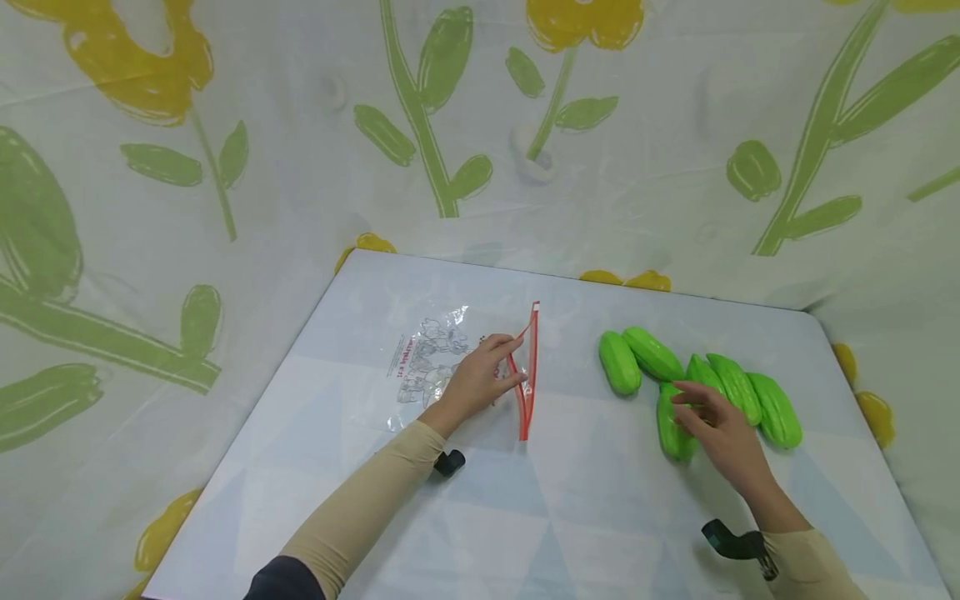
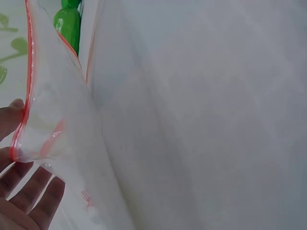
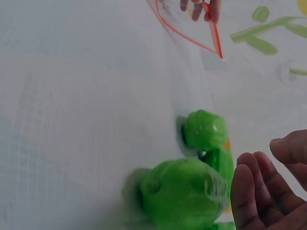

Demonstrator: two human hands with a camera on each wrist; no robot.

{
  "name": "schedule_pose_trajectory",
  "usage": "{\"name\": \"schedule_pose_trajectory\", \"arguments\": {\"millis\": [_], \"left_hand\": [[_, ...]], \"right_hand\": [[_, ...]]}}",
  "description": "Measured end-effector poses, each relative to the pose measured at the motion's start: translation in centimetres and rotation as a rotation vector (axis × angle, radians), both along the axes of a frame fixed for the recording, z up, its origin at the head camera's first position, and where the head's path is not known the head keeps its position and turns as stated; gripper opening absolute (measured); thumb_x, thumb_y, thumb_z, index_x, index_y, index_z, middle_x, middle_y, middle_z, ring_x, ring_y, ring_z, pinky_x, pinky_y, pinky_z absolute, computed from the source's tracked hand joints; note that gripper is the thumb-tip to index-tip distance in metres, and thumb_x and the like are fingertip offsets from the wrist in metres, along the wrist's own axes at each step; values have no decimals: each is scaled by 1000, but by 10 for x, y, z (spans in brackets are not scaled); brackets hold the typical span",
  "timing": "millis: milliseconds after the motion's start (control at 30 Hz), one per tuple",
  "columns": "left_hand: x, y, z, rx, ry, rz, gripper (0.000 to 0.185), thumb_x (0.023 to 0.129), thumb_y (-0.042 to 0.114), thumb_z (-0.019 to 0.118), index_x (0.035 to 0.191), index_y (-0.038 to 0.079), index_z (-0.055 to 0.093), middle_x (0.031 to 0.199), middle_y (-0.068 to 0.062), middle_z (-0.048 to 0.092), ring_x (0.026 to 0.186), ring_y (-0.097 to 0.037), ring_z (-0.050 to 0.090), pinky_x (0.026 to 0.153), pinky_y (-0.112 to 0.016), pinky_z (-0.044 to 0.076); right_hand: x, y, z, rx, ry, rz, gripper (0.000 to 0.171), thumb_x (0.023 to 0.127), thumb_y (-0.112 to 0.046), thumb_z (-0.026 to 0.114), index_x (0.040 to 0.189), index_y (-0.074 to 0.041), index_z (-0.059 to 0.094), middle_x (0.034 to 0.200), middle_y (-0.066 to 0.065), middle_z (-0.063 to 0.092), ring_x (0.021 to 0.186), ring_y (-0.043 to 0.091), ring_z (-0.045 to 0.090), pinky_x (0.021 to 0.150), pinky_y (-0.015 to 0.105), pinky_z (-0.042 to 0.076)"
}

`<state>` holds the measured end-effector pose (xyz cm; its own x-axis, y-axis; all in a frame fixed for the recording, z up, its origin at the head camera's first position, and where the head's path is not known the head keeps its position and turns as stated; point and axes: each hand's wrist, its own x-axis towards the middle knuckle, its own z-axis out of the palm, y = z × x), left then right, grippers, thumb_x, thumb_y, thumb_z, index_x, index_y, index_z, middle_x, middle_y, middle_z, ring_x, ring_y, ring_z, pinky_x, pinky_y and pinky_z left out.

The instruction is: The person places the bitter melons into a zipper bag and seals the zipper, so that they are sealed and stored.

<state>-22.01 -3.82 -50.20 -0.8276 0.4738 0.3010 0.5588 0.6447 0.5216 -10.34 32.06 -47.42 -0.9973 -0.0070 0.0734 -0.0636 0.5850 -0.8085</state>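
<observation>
A clear zip bag (image 1: 408, 396) with a red zip strip and printed drawings lies on the table, its mouth parted toward the right. My left hand (image 1: 474, 383) pinches one edge of that mouth between thumb and fingers; the left wrist view shows the thumb on the red strip (image 2: 29, 72). Several shiny green vegetables, shaped like stubby cucumbers, are grouped on the right; one (image 1: 619, 363) lies at the group's left end. Just above the nearest green vegetable (image 1: 672, 433) is my right hand (image 1: 722, 437), fingers loosely bent, holding nothing.
The pale table (image 1: 480, 533) has a light blue triangle pattern. Behind it and at its sides hangs a white cloth (image 1: 285, 167) with yellow flowers and green leaves. Dark wrist-camera mounts (image 1: 731, 542) stick out beside both wrists.
</observation>
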Motion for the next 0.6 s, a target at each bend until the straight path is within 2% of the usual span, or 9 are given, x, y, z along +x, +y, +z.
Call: {"name": "schedule_pose_trajectory", "arguments": {"millis": [133, 300, 400, 500, 600], "left_hand": [[0, 1, -1, -9, 0, -12, 64, 83, 38, 69, 137, 14, 47, 130, 1, 48, 115, -14, 51, 95, -28, 45], [-1, 3, -2, -23, 2, -16, 64, 82, 37, 70, 137, 13, 47, 130, 1, 48, 116, -14, 50, 96, -29, 44], [-1, 3, -2, -17, -1, -20, 64, 82, 36, 70, 137, 12, 47, 130, 1, 48, 116, -15, 51, 96, -30, 44], [0, 4, -1, -11, 4, -22, 64, 82, 35, 71, 137, 11, 47, 129, 0, 49, 114, -16, 51, 95, -31, 45], [1, 5, 0, -12, 4, -21, 65, 82, 36, 70, 137, 12, 47, 130, 0, 48, 114, -16, 51, 96, -30, 45]], "right_hand": [[7, 4, 1, 94, 16, -59, 39, 94, -27, 56, 131, -17, 52, 111, 7, 62, 85, 2, 59, 65, 22, 52], [12, 8, -2, 160, 83, -73, 37, 92, -23, 60, 126, -12, 56, 114, 10, 62, 87, -7, 53, 67, 10, 46], [14, 10, -6, 179, 91, -85, 37, 90, -24, 63, 124, -11, 58, 117, 11, 60, 87, -9, 51, 67, 9, 45], [16, 12, -10, 233, 64, -99, 41, 88, -30, 64, 125, -13, 59, 121, 10, 57, 89, 0, 56, 64, 13, 47], [17, 13, -12, 281, 24, -108, 46, 86, -38, 64, 126, -15, 58, 123, 13, 55, 91, 19, 61, 60, 22, 50]]}}
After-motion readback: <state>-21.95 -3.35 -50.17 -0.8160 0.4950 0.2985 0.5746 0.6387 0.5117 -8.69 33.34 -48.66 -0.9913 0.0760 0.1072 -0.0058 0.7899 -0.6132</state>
